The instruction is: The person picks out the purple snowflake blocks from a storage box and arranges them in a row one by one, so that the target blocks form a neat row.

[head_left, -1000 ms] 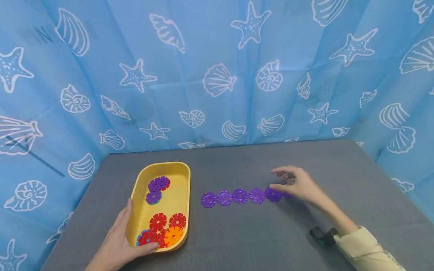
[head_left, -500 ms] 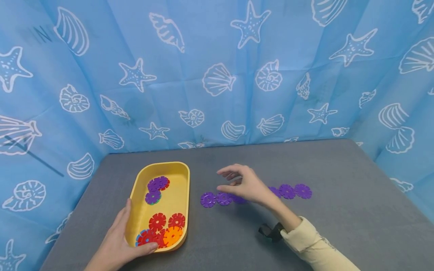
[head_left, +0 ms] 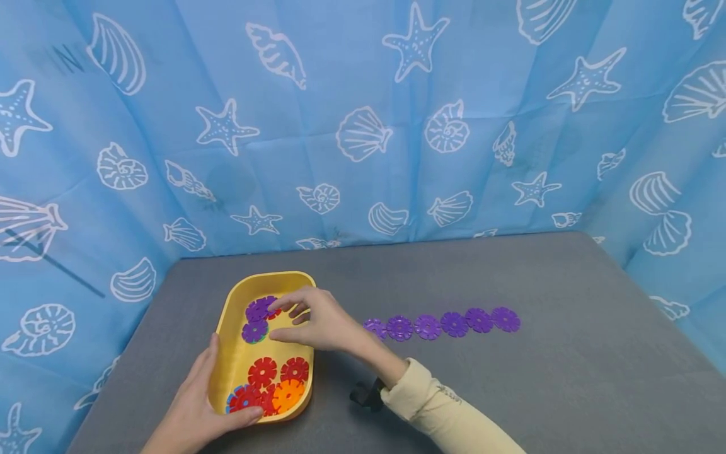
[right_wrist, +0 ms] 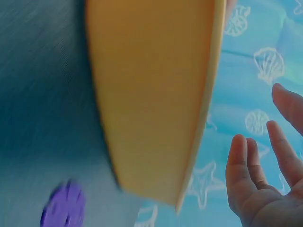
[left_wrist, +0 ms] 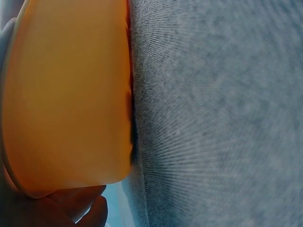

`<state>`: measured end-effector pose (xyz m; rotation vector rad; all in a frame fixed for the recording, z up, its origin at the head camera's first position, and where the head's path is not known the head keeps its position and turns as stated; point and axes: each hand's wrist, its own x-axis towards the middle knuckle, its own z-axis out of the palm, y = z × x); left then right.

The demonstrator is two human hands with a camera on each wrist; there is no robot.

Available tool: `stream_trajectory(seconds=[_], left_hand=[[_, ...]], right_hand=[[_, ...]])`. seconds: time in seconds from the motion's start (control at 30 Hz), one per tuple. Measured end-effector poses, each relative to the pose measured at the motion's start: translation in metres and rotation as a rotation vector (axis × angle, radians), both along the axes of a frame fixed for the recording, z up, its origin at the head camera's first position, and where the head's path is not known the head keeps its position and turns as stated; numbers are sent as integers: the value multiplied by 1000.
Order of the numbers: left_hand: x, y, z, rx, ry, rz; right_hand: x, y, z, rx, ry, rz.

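Observation:
A yellow plastic tray (head_left: 234, 362) stands at the left of the table, holding notched plastic discs. My left hand (head_left: 195, 403) grips its near left corner, thumb over the front rim and fingers along the outer side. Above the tray's right part hovers my right hand (head_left: 322, 323), fingers and thumb apart with nothing between them. Closest to its fingertips are the purple discs (head_left: 254, 331) in the far half. Red discs (head_left: 263, 372) and an orange disc (head_left: 288, 396) lie in the near half. In the right wrist view, the tray's outer wall (right_wrist: 147, 94) is beside the hand (right_wrist: 265, 189).
Several purple discs (head_left: 427, 327) lie edge to edge in a row on the grey table (head_left: 567, 366), right of the tray. The right hand and forearm hide the row's left end. A blue curtain (head_left: 363, 183) with shell prints hangs behind the table.
My right hand has swept left from the row's right part, across the purple discs, to above the tray. The left hand and the tray have stayed in place.

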<state>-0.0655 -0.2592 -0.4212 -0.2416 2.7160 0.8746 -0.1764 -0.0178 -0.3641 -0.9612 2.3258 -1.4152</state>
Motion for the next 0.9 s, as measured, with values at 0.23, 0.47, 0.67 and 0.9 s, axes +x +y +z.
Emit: stream_trajectory(seconds=[0.23, 0.47, 0.67, 0.9], left_hand=[[-1, -2, -2, -15, 7, -12], [-2, -3, -2, -22, 12, -24], [-3, -3, -1, -38, 6, -27], [-2, -2, -3, -41, 8, -22]], right_hand=[[4, -43, -10, 60, 24, 39], [7, -67, -27, 136, 12, -25], [3, -76, -40, 151, 34, -84], [6, -81, -48, 296, 33, -198]])
